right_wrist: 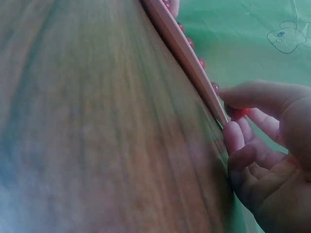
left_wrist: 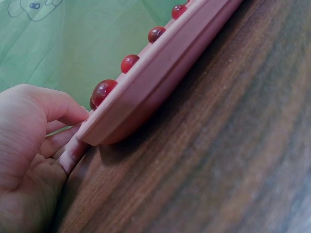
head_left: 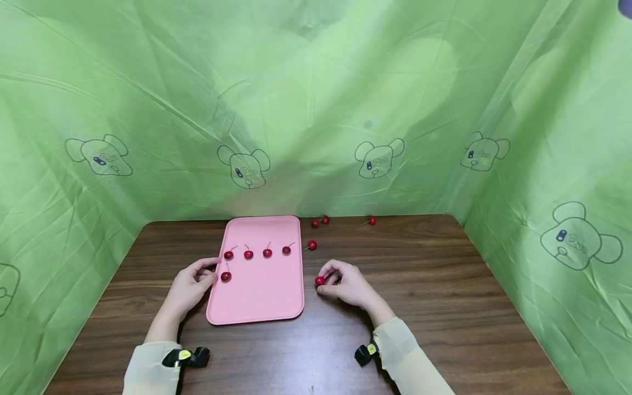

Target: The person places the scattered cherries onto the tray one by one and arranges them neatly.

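Note:
On the wooden table lies a pink tray [head_left: 261, 299], its left rim pinched between the thumb and fingers of my left hand [head_left: 190, 286]. Close to that hand, a cherry [head_left: 226, 276] sits on the tray below a row of several cherries, whose rightmost cherry [head_left: 286, 250] has its stem pointing up and right. Just right of the tray, my right hand [head_left: 348, 284] holds a red cherry [head_left: 320, 281] between thumb and fingertips. In the right wrist view, the held cherry [right_wrist: 237, 113] is partly hidden by the thumb and fingers.
Beyond the tray's right side lie a loose cherry [head_left: 312, 245], a pair of cherries [head_left: 315, 223] at the back edge, and one more cherry [head_left: 372, 220] farther right. A green cloth [head_left: 306, 109] with printed bear outlines walls the back and sides of the table [head_left: 429, 307].

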`<state>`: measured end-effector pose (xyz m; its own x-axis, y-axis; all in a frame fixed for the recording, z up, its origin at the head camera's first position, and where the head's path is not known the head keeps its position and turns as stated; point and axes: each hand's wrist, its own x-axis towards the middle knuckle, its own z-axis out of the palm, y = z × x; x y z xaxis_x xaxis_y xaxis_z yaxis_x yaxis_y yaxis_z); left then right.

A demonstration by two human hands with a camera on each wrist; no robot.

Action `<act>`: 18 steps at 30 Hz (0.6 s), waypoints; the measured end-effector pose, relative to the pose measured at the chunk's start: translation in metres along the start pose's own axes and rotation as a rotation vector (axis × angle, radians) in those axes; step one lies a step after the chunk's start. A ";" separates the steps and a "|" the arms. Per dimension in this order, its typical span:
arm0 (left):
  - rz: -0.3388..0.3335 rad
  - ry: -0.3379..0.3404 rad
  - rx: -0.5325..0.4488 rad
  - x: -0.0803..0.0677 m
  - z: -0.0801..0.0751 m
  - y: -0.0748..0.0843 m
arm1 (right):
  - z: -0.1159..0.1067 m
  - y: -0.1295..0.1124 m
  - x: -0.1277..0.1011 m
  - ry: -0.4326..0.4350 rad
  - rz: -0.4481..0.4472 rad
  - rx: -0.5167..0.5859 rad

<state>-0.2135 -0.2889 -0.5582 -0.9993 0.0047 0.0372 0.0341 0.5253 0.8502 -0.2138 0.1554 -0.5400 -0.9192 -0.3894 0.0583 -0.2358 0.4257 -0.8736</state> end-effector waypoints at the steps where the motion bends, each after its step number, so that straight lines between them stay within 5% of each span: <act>1: 0.004 0.000 -0.002 0.000 0.000 0.000 | 0.000 -0.001 0.000 0.004 0.000 0.002; 18: 0.004 0.008 -0.011 -0.001 0.001 -0.001 | 0.016 -0.041 0.018 0.092 -0.088 0.016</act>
<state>-0.2128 -0.2887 -0.5599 -0.9990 -0.0003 0.0449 0.0383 0.5161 0.8557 -0.2161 0.1179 -0.5103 -0.9203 -0.3482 0.1785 -0.3126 0.3797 -0.8707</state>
